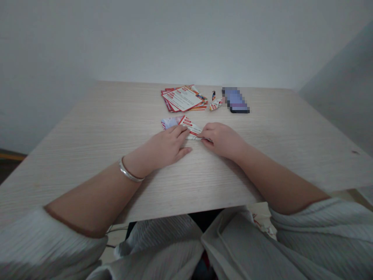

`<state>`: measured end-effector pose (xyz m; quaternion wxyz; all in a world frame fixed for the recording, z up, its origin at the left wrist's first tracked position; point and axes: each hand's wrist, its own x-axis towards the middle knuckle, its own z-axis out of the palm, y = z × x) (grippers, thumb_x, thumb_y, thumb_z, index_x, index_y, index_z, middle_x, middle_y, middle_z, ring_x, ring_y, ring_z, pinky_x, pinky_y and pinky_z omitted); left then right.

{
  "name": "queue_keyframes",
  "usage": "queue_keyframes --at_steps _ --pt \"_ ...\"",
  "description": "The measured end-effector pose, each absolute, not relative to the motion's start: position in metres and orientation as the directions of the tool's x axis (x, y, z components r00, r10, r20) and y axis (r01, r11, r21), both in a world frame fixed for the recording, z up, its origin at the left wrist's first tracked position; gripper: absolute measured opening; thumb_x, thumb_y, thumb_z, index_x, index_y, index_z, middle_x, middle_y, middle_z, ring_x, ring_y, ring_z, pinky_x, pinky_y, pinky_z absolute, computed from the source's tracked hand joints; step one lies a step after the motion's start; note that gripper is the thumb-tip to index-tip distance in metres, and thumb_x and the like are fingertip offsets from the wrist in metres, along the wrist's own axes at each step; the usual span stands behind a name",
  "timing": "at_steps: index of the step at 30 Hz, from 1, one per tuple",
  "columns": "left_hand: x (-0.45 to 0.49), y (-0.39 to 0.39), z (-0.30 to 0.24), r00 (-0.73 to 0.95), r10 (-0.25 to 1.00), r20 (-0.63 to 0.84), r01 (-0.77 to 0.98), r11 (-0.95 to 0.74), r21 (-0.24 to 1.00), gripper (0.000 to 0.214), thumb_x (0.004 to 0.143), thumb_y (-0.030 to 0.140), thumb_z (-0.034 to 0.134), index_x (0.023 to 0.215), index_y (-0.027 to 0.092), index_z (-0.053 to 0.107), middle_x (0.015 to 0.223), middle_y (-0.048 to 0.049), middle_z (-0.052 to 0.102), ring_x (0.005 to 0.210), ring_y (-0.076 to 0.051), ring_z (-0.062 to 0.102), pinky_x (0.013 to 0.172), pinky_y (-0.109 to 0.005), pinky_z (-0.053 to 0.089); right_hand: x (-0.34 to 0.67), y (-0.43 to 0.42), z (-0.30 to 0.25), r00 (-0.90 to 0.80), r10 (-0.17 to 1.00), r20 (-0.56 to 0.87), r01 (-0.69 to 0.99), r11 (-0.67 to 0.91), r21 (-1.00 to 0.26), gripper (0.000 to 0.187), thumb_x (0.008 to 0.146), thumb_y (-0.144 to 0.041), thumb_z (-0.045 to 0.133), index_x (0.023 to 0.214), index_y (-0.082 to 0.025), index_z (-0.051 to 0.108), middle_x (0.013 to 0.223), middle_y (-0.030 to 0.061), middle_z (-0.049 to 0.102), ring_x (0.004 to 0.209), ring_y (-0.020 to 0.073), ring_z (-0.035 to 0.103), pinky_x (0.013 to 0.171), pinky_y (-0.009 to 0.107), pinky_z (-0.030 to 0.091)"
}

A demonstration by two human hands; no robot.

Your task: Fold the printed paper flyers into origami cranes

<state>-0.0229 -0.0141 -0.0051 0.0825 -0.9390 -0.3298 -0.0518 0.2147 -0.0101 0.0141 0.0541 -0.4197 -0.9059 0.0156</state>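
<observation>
A folded printed leaflet [189, 125] lies on the table in front of me, white with red labels on one part and bluish with print at its left corner. My left hand [170, 146] rests flat over its lower left side, fingers stretched out and thumb apart. At the leaflet's right tip, my right hand [223, 139] has its thumb and fingers closed on the paper edge. The fingers of both hands cover parts of the leaflet's lower edge.
A loose stack of similar leaflets [183, 98] lies farther back. To its right are a small folded paper piece [215, 104] and a phone with a blurred screen [235, 99]. The pale wooden table [101, 128] meets a wall [186, 42] behind.
</observation>
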Motion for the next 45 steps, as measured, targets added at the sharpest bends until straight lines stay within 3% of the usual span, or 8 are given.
queue_keyframes --at_steps 16,21,27,39,45 --pt "-0.016 -0.02 0.005 0.749 0.655 0.102 0.663 -0.741 -0.109 0.064 0.112 0.047 0.035 0.148 -0.003 0.054 0.153 -0.0279 0.054 0.141 -0.037 0.056 0.119 -0.051 0.048 0.217 -0.025 0.032 -0.477 0.879 -0.02 0.878 0.477 0.028 0.029 0.104 -0.027 0.053 0.108 -0.02 0.081 0.115 0.0077 0.079 0.104 0.0256 0.071 0.075 0.035 0.045" --pt "-0.015 -0.022 0.007 0.724 0.685 0.077 0.689 -0.714 -0.122 0.061 0.111 0.044 0.038 0.15 -0.002 0.05 0.15 -0.0262 0.056 0.136 -0.037 0.059 0.114 -0.049 0.051 0.219 -0.018 0.024 -0.487 0.873 0.028 0.874 0.486 0.022 0.03 0.104 -0.025 0.051 0.111 -0.018 0.08 0.115 0.0098 0.079 0.106 0.0253 0.07 0.083 0.035 0.048" --pt "-0.011 -0.026 0.01 0.683 0.723 0.108 0.73 -0.667 -0.15 0.054 0.111 0.045 0.039 0.15 0.01 0.052 0.142 -0.0221 0.061 0.126 -0.035 0.064 0.103 -0.047 0.056 0.218 -0.008 0.015 -0.486 0.871 0.076 0.874 0.485 0.023 0.033 0.106 -0.023 0.047 0.113 -0.013 0.078 0.117 0.0135 0.078 0.109 0.0251 0.068 0.094 0.036 0.048" --pt "-0.009 -0.025 0.01 0.706 0.695 0.136 0.708 -0.687 -0.164 0.047 0.109 0.042 0.041 0.137 0.01 0.062 0.134 -0.0209 0.063 0.121 -0.035 0.064 0.098 -0.046 0.056 0.221 -0.007 0.016 -0.501 0.861 0.091 0.863 0.505 -0.017 0.033 0.105 -0.019 0.049 0.109 -0.012 0.08 0.115 0.0145 0.077 0.105 0.0245 0.067 0.091 0.035 0.047" --pt "-0.007 -0.026 0.013 0.694 0.711 0.112 0.719 -0.677 -0.157 0.05 0.11 0.045 0.041 0.139 0.009 0.061 0.133 -0.0206 0.063 0.121 -0.035 0.063 0.1 -0.047 0.056 0.222 -0.01 0.017 -0.418 0.904 0.096 0.908 0.418 0.014 0.032 0.104 -0.021 0.049 0.113 -0.019 0.079 0.113 0.0104 0.079 0.102 0.0242 0.069 0.082 0.034 0.046"
